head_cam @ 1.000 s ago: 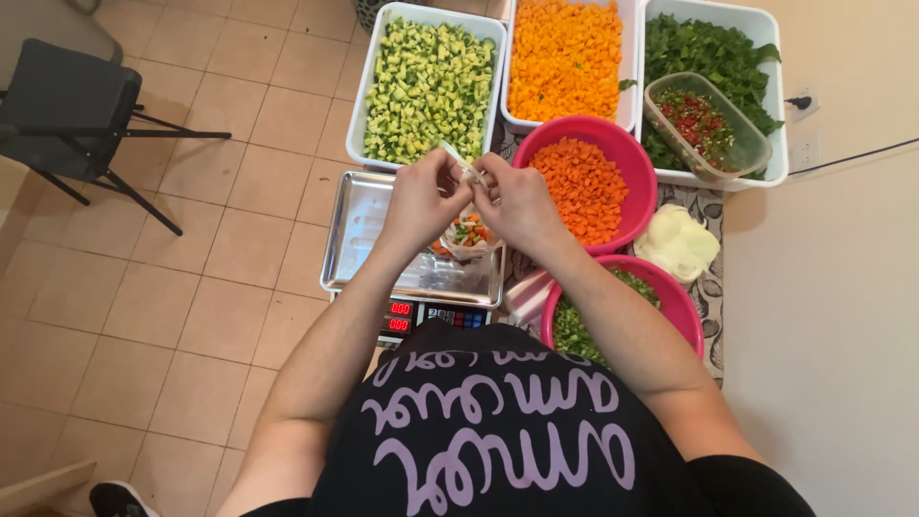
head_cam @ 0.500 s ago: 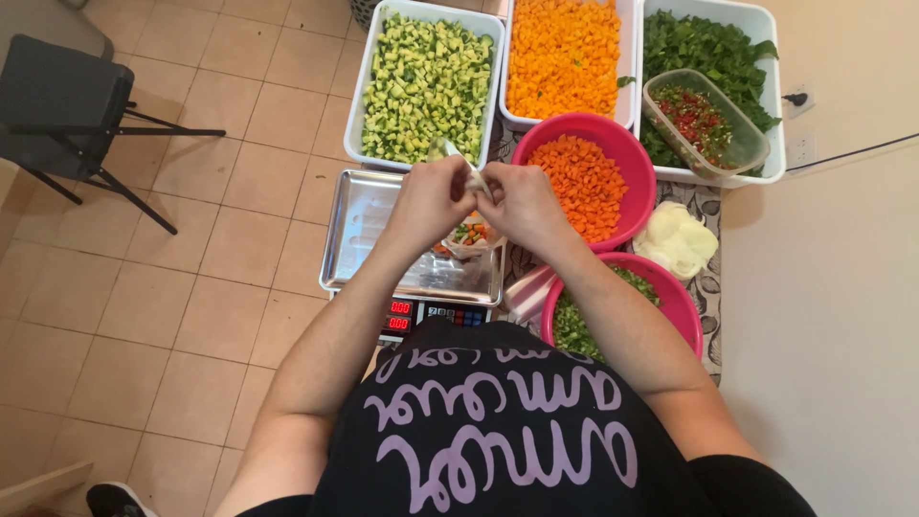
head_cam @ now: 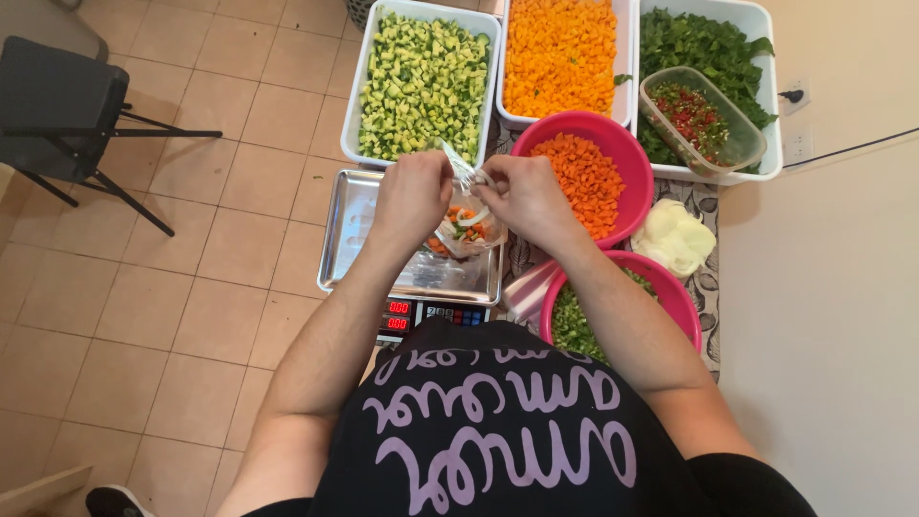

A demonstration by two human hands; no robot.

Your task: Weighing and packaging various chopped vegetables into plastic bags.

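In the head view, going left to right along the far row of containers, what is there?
White tub of chopped cucumber → white tub of diced orange vegetable → white tub of leafy greens, with a clear container of chopped red and green peppers resting in it.
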